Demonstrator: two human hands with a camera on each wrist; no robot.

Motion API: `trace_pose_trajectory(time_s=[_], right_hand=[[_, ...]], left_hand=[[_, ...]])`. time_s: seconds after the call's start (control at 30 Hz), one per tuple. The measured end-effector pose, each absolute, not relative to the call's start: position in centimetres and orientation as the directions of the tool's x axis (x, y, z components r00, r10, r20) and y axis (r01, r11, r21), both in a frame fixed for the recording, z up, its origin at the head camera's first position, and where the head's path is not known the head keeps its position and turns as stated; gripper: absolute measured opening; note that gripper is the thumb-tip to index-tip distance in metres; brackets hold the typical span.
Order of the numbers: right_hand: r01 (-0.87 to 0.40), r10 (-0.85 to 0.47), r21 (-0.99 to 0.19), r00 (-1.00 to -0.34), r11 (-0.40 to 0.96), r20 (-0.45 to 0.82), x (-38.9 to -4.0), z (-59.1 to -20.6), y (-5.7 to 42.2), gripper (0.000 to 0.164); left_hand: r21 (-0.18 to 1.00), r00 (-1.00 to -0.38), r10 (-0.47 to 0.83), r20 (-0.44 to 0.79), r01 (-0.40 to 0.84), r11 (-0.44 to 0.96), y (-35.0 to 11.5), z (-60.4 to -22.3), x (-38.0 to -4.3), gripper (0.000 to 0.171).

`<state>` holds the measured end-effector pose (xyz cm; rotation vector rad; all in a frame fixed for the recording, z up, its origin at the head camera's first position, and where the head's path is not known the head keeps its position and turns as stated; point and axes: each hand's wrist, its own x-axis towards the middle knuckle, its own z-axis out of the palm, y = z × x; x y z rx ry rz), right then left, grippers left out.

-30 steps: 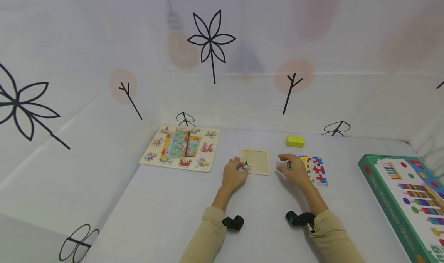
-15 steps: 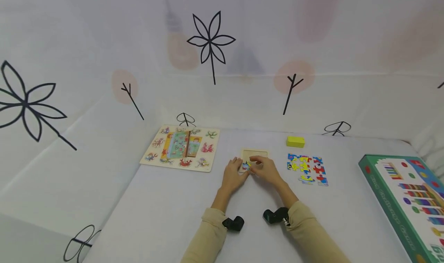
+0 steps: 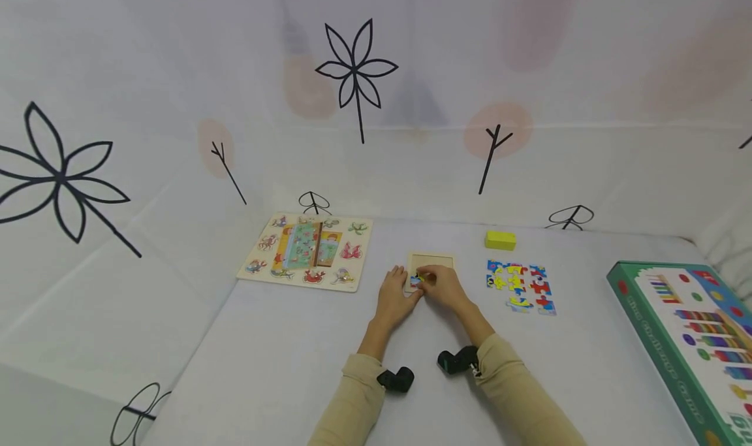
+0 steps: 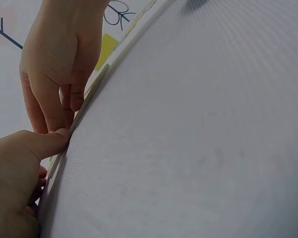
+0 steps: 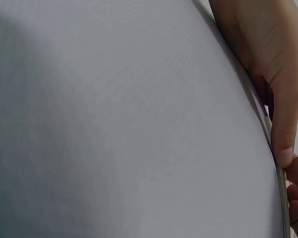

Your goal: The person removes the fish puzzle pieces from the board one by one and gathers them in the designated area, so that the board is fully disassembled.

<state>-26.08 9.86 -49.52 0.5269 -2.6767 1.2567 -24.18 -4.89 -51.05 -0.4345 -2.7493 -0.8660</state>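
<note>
A small wooden puzzle tray (image 3: 431, 261) lies mid-table in the head view. My left hand (image 3: 392, 300) holds its near left corner, the thumb along the near edge and the fingers at the left side. My right hand (image 3: 446, 289) bends over the tray from the right, with thumb and fingertips pinching a small jigsaw piece at that corner. Blue and yellow jigsaw pieces (image 3: 416, 281) show beside the fingertips; the pinched one is mostly hidden. In the left wrist view my left thumb (image 4: 52, 144) meets the right hand's fingertips at the tray's edge (image 4: 92, 91).
Several loose jigsaw pieces (image 3: 519, 286) lie right of the tray, with a yellow block (image 3: 500, 240) behind them. A larger wooden picture board (image 3: 305, 251) is at the back left. A green-sided game box (image 3: 664, 341) stands at the right edge.
My right hand has come left from the loose pieces to the tray, and its fingers have drawn in at the near left corner. The left hand stays in place.
</note>
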Motion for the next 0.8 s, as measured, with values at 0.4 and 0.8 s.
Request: trace_pose_trajectory(time_s=[0.4,0.8], right_hand=[[-0.353,-0.270,-0.741,-0.933,0.571,0.237,-26.0,-49.3,10.3,0.030],[-0.344,-0.238,-0.772,-0.938,0.535,0.253,-25.8,-49.3,10.9,0.032]], left_hand=[[0.541,-0.936,0.220,0.275,0.340,0.769,-5.0,-51.2,-24.2,0.057],[0.588,-0.926,0.230,0.300,0.369,0.720,-5.3,-51.1,-24.4,0.051]])
